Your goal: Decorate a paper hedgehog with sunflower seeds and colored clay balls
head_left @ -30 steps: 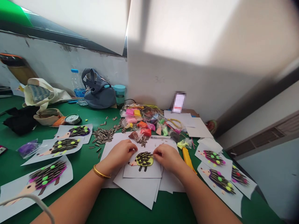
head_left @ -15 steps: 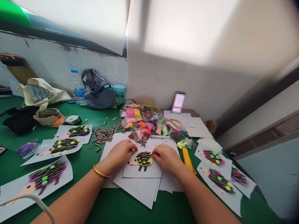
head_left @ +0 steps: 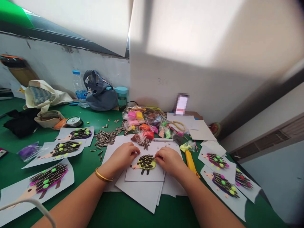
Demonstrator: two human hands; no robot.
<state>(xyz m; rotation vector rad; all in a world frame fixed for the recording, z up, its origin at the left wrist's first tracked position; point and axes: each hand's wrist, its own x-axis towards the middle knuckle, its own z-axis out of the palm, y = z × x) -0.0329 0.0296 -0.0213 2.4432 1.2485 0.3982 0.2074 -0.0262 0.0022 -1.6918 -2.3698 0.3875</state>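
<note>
In the head view a hedgehog picture lies in front of me on a white sheet of paper. Its yellow-green clay body is stuck with dark striped sunflower seeds, with a peach face at left and two dark legs below. My right hand pinches a sunflower seed at the body's right edge. My left hand, wearing a gold bangle at the wrist, rests at the sheet's upper left with its fingers curled together. Whatever is under those left fingertips is hidden.
Loose seeds are heaped behind my left hand. Bagged coloured clay is piled at the back, near yellow-handled scissors. A yellow cutter lies by my right wrist. Finished-looking hedgehog pictures flank both sides.
Almost nothing differs. Both hands stay at the hedgehog picture, and the right fingers keep their pinch at its right edge.
</note>
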